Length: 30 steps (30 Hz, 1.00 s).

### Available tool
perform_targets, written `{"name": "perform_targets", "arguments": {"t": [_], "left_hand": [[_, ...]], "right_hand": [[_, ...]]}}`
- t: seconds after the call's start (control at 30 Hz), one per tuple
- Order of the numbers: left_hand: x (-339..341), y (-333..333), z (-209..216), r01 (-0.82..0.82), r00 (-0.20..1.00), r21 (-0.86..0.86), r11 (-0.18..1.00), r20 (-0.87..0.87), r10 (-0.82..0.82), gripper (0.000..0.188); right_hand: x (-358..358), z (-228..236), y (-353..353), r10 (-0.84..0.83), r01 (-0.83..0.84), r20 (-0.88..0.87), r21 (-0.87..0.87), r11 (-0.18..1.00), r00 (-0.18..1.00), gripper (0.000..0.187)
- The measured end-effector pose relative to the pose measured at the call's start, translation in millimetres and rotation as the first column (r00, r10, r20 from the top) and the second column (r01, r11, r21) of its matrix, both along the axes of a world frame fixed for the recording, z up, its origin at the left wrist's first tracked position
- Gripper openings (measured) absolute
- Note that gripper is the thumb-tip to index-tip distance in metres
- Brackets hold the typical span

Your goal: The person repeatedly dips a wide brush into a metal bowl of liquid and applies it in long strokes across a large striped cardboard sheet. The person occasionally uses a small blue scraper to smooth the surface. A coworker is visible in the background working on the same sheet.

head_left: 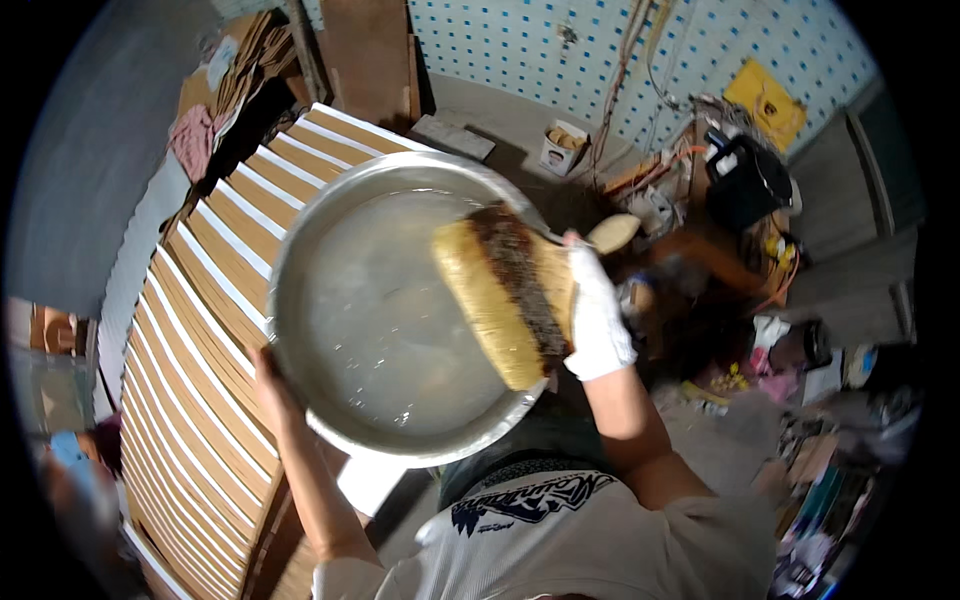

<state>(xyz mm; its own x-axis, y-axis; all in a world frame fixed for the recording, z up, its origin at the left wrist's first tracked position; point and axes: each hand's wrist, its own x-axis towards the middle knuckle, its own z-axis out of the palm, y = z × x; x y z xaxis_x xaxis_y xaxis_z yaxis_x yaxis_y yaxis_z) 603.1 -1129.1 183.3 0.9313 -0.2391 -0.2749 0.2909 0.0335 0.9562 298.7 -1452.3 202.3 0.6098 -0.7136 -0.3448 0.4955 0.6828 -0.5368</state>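
Grips the wide brush (500, 300) in the closed, gloved right hand (600, 320) over the metal basin's (430, 168) right side, likely so drips land inside, bracing its left edge with the left hand (275, 395), too hidden to judge how far curled.

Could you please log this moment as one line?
left hand: at metal basin edge; right hand: gripping wide brush; brush: over basin

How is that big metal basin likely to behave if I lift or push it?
The metal basin would probably feel heavy, given the cloudy liquid spread across it. That liquid would likely slosh if jolted. Its shiny metal looks rigid, so it should hardly flex, though it may be slippery where wet.
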Motion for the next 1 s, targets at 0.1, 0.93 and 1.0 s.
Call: {"name": "perform_targets", "arguments": {"t": [0.1, 0.93, 1.0], "left_hand": [[-70.9, -109.8, 14.6, 0.014, 1.000, 0.051, 0.999, -0.016, -0.014, 0.056], [-43.4, -492.2, -83.0, 0.145, 0.989, 0.025, 0.989, -0.013, -0.144, 0.050], [-36.7, -509.1, -76.6, 0.034, 0.999, 0.005, 0.999, 0.040, -0.034, 0.050]], "right_hand": [[-57.9, 49.2, -41.5, 0.013, -0.012, 0.036, -0.017, 1.000, 0.999, 0.054], [-25.8, -20.5, -393.8, -0.163, 0.110, -0.395, -0.154, 0.982, 0.904, 0.054], [0.7, -30.9, -449.8, -0.109, 0.090, -0.433, -0.064, 0.994, 0.895, 0.056]]}}
